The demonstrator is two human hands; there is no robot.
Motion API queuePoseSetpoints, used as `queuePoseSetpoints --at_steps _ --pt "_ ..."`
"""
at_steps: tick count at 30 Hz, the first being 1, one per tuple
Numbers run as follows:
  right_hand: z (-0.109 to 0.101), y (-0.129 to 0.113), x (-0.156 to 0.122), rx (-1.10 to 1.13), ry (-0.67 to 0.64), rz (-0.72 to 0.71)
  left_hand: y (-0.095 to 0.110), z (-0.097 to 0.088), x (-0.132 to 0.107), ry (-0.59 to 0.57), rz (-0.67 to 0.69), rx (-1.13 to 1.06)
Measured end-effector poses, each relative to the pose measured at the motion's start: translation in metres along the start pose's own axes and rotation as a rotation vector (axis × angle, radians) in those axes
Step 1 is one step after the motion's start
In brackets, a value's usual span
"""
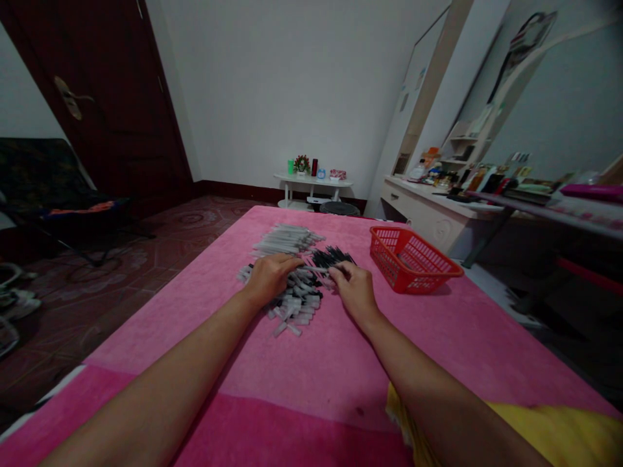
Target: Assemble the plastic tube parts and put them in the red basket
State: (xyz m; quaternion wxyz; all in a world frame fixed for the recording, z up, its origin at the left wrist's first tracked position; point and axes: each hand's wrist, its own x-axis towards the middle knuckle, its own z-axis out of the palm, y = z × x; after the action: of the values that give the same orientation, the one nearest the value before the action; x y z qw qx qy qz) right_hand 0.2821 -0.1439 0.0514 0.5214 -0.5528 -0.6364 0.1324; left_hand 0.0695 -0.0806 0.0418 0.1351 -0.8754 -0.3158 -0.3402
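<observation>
Item 1: slim pale tube (317,268), qty 1, held level btwn both hands, above the mid. of the pink-covered desk (341,363). L hand (268,279): grip pinched its L end; thumb hidden. R hand (356,285): thumb & fingertips pinched its R end. Handling (judged): called for light pinch, ends in line, force straight along the length, no bending.

Item 2: pale tubes (286,239), many, stacked roughly parallel beyond L hand.

Item 3: clear caps (294,305) w/ dark pcs, loose heap, partly hidden by L hand; contact unclear.

Item 4: thin dark rods (335,255), bunched just beyond R hand. Crowding (judged): low wrists risked scattering Items 3 & 4.

Item 5: red basket (416,283), R of rods, apart from hands; contents unclear.

Misc.: yellow cloth (559,428) by R forearm; low white stand (314,179) at far wall; chair (43,175), far L.
</observation>
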Motion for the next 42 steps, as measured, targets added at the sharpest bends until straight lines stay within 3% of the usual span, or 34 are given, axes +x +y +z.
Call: queuePoseSetpoints --at_steps 4,10,17,22,29,35,42 --pt "-0.0036 -0.0005 -0.0016 -0.115 -0.062 -0.03 0.0017 -0.0004 0.0009 0.015 -0.007 0.005" --pt "0.0006 0.0022 -0.0002 -0.145 -0.016 -0.089 0.0024 -0.0006 0.001 0.027 -0.038 -0.037" --pt "-0.0032 0.0012 -0.0027 -0.24 -0.102 -0.029 0.0054 -0.001 0.0017 0.004 -0.043 -0.059" --pt "-0.0035 -0.0008 -0.0019 -0.231 -0.053 -0.083 0.0045 -0.0001 0.0008 0.023 -0.081 -0.07" --pt "-0.0044 -0.0009 -0.0035 -0.235 -0.139 -0.027 0.0063 0.0006 0.0012 0.007 -0.043 -0.061" --pt "-0.0041 -0.002 -0.0034 -0.246 -0.07 -0.08 0.0071 -0.0028 0.0024 0.003 -0.09 -0.081" --pt "-0.0037 0.0001 -0.0048 -0.285 -0.144 -0.045 0.0057 -0.0001 0.0011 -0.006 -0.063 -0.091"
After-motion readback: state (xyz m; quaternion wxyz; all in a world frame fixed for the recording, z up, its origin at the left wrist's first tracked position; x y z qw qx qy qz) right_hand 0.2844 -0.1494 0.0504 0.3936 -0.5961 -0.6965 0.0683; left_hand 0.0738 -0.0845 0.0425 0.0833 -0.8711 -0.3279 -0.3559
